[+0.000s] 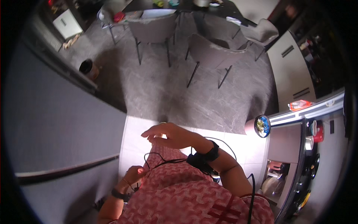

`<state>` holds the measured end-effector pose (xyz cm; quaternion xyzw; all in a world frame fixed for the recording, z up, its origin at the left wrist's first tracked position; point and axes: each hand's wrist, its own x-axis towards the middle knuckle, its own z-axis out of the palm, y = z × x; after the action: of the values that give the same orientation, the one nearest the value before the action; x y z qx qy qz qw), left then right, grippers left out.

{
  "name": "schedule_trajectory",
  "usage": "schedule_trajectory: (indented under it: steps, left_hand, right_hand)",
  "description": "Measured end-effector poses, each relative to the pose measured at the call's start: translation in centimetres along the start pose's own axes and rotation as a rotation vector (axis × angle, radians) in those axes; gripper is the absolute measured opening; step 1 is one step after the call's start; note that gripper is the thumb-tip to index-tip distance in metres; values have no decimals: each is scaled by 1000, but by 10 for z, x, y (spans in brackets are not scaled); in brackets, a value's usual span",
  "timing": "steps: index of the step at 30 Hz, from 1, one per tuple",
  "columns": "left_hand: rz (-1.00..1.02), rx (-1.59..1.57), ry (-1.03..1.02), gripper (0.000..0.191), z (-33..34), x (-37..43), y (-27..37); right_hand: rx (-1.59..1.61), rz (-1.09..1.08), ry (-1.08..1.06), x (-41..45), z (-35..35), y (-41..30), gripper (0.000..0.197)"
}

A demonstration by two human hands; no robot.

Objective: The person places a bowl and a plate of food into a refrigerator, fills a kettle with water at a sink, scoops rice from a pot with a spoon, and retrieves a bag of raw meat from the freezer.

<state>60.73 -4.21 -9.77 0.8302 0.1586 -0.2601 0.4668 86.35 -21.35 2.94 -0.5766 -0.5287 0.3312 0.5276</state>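
Note:
My right hand (170, 135) is raised in front of my body, fingers apart and slightly bent, with nothing in it; a black band and a small dark device with a cable (173, 161) are at its wrist. Lower and to the left, my left hand (134, 173) is beside the red patterned garment (179, 190); its fingers are partly hidden against the cloth, and whether they grip it cannot be told. A dark band and a thin bracelet circle the left wrist. Beneath the hands lie pale floor tiles (134, 140).
Ahead are grey upholstered chairs (152, 29) around a dark table (184, 6). A large grey cabinet or refrigerator (61, 112) borders the left. On the right are a lined trash bin (256, 126), a white drawer cabinet (291, 67) and a counter with cups (309, 142).

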Motion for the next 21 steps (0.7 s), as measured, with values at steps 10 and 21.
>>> schedule_trajectory:
  steps: [10, 21]
  left_hand:
    - [-5, 213, -217, 53, -93, 176, 24]
    - [141, 271, -416, 30, -151, 315, 50]
  right_hand:
    - [-14, 113, 177, 58, -99, 29, 28]
    - [-82, 143, 389, 102, -206, 49, 26]
